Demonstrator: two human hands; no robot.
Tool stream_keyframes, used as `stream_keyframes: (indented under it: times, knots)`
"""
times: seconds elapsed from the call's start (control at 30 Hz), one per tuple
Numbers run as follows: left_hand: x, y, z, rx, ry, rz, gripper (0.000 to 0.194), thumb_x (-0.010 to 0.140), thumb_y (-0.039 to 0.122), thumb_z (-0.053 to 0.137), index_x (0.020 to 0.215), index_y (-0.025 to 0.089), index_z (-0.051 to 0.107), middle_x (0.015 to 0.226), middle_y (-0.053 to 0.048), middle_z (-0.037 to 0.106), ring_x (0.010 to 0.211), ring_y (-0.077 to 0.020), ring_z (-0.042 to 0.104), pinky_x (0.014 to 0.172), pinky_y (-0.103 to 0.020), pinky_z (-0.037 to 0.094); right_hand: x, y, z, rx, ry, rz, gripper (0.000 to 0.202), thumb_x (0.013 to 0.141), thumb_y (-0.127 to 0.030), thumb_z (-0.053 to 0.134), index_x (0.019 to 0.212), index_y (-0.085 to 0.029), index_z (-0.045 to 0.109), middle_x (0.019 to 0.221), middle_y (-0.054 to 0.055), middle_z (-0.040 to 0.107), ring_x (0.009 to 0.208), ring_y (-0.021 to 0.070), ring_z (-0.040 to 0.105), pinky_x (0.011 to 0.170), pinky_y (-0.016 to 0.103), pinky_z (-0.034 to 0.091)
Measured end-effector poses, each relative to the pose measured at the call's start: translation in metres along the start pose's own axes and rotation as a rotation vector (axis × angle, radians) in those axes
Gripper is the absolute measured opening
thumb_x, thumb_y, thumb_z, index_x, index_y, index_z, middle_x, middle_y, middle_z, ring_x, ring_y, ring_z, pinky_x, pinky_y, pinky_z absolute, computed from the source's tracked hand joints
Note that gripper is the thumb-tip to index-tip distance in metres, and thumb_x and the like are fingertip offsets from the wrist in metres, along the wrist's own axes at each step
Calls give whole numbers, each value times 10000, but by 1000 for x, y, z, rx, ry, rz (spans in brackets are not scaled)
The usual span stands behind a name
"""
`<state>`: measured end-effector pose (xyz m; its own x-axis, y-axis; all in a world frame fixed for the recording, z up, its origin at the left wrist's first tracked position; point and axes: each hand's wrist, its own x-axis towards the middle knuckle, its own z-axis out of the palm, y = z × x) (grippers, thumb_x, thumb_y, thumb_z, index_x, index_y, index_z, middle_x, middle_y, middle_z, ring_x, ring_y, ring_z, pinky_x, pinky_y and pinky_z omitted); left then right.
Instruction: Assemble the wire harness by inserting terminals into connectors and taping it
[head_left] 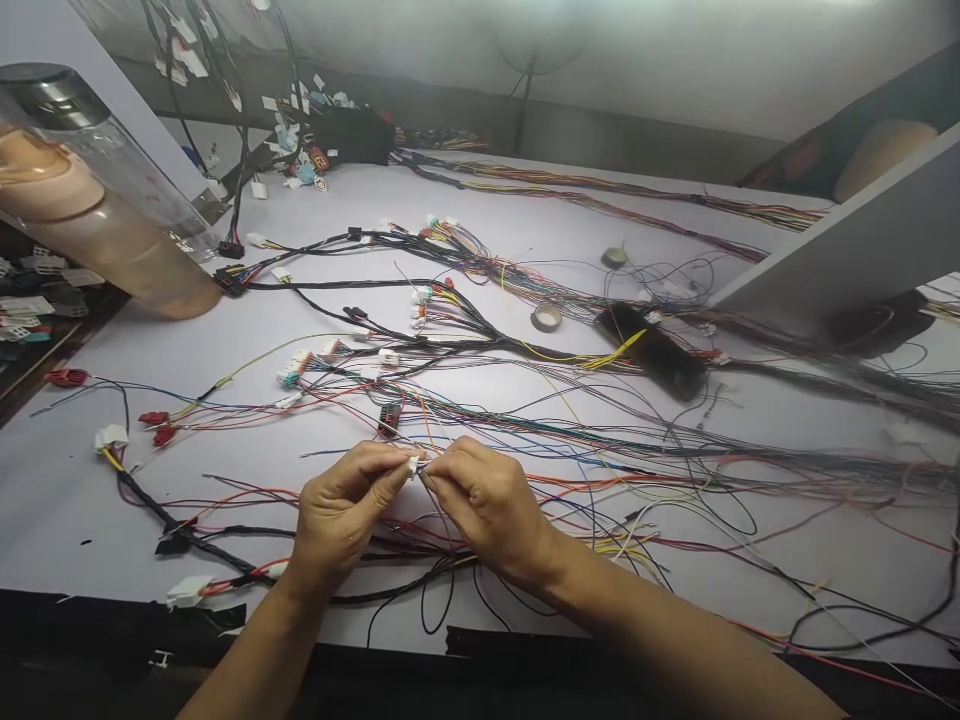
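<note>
White connector (413, 467) sits near the worktop's (247, 225) near edge, clamped between the left hand's (341, 510) fingers; the right hand's (487, 500) fingers pinch thin wires (424, 470) just beside it. Farther right lies a black phone (651, 350); bottles (112, 215) stand far left.

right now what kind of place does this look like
Probably a wire harness workshop: long bundles of coloured wires cover the table, many ending in plugs such as the white connector, and a roll of tape lies among them.
</note>
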<state>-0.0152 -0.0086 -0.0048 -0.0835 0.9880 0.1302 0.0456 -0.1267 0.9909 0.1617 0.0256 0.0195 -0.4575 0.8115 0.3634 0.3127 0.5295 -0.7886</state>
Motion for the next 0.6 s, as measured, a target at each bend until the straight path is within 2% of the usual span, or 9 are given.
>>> stream_keyframes:
  times: [0.37, 0.47, 0.6]
  knots:
    - [2, 5, 1, 71, -38, 9, 167, 814, 149, 669, 943, 236, 732, 922, -47, 693, 902, -181, 642, 845, -297, 519, -3, 6, -2, -57, -37, -18, 154, 924, -157, 504, 855, -151, 641, 761, 47, 607, 703, 139, 570, 643, 244, 472]
    - [1, 4, 2, 33, -2, -35, 151, 802, 160, 687, 927, 229, 737, 908, -43, 691, 890, -174, 641, 837, -281, 515, -2, 4, -4, -5, -19, 23, 125, 904, -152, 545, 845, -163, 655, 752, 33, 625, 701, 126, 581, 655, 229, 478]
    - [1, 1, 4, -123, 68, -162, 141, 780, 183, 719, 911, 232, 739, 904, -24, 687, 863, -149, 642, 831, -253, 513, 2, 0, -5, 55, 5, 78, 104, 890, -166, 584, 834, -177, 670, 733, 15, 644, 701, 117, 586, 665, 221, 477]
